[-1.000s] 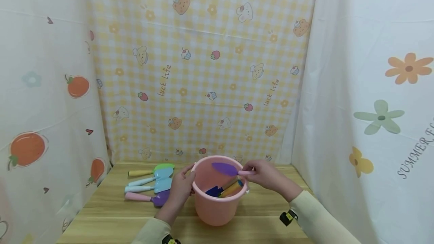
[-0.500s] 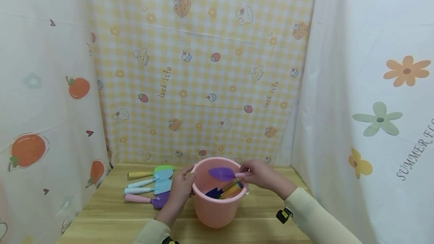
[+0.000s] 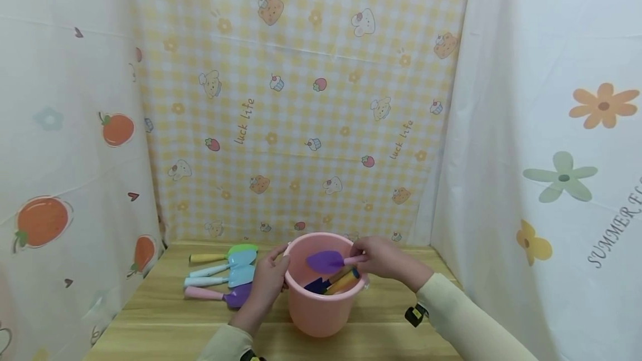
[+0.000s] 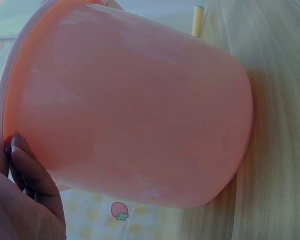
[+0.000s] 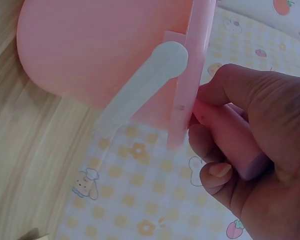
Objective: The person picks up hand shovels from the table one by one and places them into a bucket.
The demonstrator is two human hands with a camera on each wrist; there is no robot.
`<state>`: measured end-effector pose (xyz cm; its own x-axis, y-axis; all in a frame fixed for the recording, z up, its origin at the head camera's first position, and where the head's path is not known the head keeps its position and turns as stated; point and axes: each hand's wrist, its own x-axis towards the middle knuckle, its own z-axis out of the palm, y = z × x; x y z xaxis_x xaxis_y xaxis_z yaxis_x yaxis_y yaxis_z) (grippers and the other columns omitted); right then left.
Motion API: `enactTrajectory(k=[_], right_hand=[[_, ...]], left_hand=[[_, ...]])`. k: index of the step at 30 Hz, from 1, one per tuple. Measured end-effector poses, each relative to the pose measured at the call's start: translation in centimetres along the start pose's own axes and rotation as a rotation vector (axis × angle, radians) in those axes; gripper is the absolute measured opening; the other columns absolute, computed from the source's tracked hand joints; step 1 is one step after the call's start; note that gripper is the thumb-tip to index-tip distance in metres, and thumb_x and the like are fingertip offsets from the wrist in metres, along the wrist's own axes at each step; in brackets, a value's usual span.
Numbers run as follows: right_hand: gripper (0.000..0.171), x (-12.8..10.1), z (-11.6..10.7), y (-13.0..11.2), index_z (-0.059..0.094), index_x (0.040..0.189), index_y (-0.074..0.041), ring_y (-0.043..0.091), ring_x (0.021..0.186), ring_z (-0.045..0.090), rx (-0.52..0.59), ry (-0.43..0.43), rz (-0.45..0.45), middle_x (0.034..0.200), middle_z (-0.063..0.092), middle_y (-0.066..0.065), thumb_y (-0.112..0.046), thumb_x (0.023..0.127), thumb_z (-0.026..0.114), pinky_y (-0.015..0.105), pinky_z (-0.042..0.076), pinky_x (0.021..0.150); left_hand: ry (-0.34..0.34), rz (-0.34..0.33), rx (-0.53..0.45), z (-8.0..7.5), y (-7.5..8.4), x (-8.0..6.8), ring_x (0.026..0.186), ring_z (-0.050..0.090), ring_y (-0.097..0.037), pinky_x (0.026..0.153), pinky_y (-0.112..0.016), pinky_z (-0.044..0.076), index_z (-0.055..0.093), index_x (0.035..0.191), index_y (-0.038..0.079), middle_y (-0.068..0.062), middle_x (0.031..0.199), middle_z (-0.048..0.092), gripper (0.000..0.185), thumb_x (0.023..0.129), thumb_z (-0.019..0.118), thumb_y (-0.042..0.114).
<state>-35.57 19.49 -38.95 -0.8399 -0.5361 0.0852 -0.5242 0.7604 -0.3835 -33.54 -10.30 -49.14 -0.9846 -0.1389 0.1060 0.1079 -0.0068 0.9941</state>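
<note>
Both hands work at the pink bucket point(image 3: 321, 305), which stands upright on the wooden table point(image 3: 165, 322) near its middle. At the bucket's 9 o'clock side, the left hand point(image 3: 266, 283) holds the rim, fingers curled over the edge; the left wrist view shows those fingertips point(image 4: 22, 165) pressed against the pink wall just under the lip. At the 3 o'clock side, the right hand point(image 3: 383, 258) pinches the pink handle of a purple trowel point(image 3: 326, 262), thumb and fingers wrapped closely round it. Its blade points toward 9 o'clock and hangs over the bucket's mouth, roughly level with the rim. From the right wrist view, the grip sits just beside the rim, above the bucket's pale carrying handle point(image 5: 145, 85), which lies down against the outer wall.

Inside the bucket lie more tools point(image 3: 333, 282): a dark blue blade and orange-yellow handles leaning toward 3 o'clock.

On the table at the bucket's 9 o'clock, four tools lie side by side with handles pointing left: a green trowel point(image 3: 225, 253) farthest back, two light blue shovels point(image 3: 228, 272), and a purple shovel point(image 3: 220, 295) nearest, its blade just beside the left wrist.
</note>
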Motion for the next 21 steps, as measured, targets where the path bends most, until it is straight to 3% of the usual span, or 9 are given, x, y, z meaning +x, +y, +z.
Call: enactTrajectory(k=[5,9,15,21], right_hand=[[0.005,0.3,0.0,-0.2,0.079,0.097,-0.017,0.01,0.076,0.064,-0.015,-0.005,-0.029,0.086,0.07,-0.013,-0.017,0.099,0.083,0.033,0.056,0.066],[0.009,0.5,-0.1,-0.5,0.081,0.097,-0.018,0.008,0.075,0.065,-0.026,-0.005,-0.052,0.085,0.07,-0.013,-0.025,0.102,0.083,0.032,0.056,0.066],[0.01,0.8,0.1,-0.8,0.08,0.095,-0.017,0.009,0.076,0.064,-0.032,-0.01,-0.063,0.086,0.07,-0.012,-0.008,0.095,0.083,0.03,0.056,0.066],[0.009,1.1,0.3,-1.0,0.078,0.093,-0.014,0.009,0.074,0.063,-0.019,-0.028,-0.069,0.084,0.067,-0.01,-0.006,0.095,0.082,0.028,0.056,0.064]], left_hand=[[0.0,0.003,0.009,0.0,0.2,-0.1,0.051,0.057,-0.016,0.05,-0.029,0.051,0.064,0.154,0.006,-0.002,0.059,0.057,0.047,0.109,0.063,0.022],[-0.001,0.005,0.015,0.0,0.3,-0.1,0.051,0.057,-0.016,0.051,-0.029,0.051,0.064,0.154,0.006,-0.002,0.059,0.057,0.047,0.11,0.063,0.022],[-0.004,0.001,0.01,0.0,0.1,-0.1,0.051,0.057,-0.016,0.05,-0.027,0.05,0.063,0.155,0.007,-0.002,0.06,0.057,0.047,0.111,0.063,0.022],[-0.004,-0.002,0.009,0.0,0.0,0.0,0.051,0.058,-0.016,0.049,-0.027,0.05,0.064,0.155,0.007,-0.002,0.06,0.058,0.047,0.11,0.064,0.022]])
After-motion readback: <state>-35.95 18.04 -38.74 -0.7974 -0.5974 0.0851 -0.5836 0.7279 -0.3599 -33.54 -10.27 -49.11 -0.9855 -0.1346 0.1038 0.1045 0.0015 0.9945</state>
